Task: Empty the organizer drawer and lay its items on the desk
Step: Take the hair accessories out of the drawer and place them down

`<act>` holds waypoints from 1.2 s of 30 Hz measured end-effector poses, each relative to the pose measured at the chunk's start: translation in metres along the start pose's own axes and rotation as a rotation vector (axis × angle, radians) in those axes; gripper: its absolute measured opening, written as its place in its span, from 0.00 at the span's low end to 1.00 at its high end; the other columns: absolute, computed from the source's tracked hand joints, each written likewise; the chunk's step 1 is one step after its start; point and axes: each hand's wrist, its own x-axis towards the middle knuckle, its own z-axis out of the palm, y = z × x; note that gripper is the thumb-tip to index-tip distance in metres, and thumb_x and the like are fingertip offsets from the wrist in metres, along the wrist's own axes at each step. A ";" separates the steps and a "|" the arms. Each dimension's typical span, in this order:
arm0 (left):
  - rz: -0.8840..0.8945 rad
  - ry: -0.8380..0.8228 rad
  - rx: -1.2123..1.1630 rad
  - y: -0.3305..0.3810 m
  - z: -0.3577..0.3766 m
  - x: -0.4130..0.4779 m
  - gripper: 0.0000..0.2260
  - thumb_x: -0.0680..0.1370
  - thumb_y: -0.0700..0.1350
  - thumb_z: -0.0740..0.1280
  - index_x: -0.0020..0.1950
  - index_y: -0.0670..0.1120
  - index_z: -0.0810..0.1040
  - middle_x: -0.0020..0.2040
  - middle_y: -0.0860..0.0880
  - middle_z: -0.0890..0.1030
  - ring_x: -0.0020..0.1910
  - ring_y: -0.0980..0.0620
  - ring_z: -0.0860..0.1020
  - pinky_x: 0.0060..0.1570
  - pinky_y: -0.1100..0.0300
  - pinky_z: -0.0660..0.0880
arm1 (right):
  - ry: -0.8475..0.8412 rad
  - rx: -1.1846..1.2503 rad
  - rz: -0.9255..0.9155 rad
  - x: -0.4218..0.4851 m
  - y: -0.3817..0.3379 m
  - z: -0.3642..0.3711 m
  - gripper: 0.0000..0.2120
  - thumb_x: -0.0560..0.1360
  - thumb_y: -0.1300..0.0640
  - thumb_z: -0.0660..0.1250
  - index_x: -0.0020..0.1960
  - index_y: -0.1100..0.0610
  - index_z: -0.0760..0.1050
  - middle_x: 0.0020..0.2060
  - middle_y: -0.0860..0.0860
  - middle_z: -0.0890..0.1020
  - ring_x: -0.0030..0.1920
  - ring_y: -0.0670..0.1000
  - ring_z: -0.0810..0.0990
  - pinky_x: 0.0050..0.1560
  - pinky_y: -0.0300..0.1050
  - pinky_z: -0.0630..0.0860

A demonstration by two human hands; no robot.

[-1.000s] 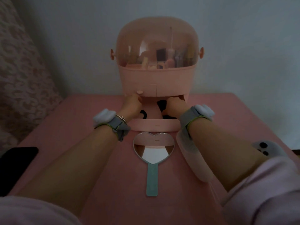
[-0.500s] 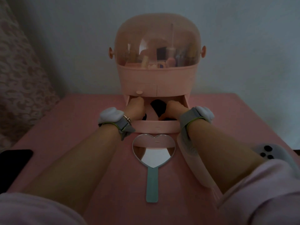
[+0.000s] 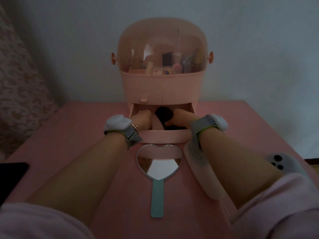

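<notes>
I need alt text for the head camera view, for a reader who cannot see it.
Both hands, left hand and right hand, reach into the open drawer of a pink domed organizer, where dark items lie. On the pink desk in front lies a heart-shaped mirror.

pale pink sleeves (image 3: 284, 209) pushed up both forearms, grey wrist straps w/ lime-green edging + white puffy modules on top, left one (image 3: 119, 124) & right one (image 3: 217, 121) (small metal ring/buckle on the left strap).
</notes>
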 end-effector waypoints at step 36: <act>0.080 0.422 -0.724 0.031 -0.015 -0.106 0.04 0.74 0.34 0.60 0.43 0.43 0.72 0.38 0.45 0.75 0.24 0.57 0.75 0.19 0.71 0.67 | 0.127 1.013 0.123 -0.110 -0.012 -0.022 0.12 0.77 0.62 0.60 0.34 0.59 0.65 0.27 0.53 0.64 0.19 0.47 0.61 0.14 0.25 0.55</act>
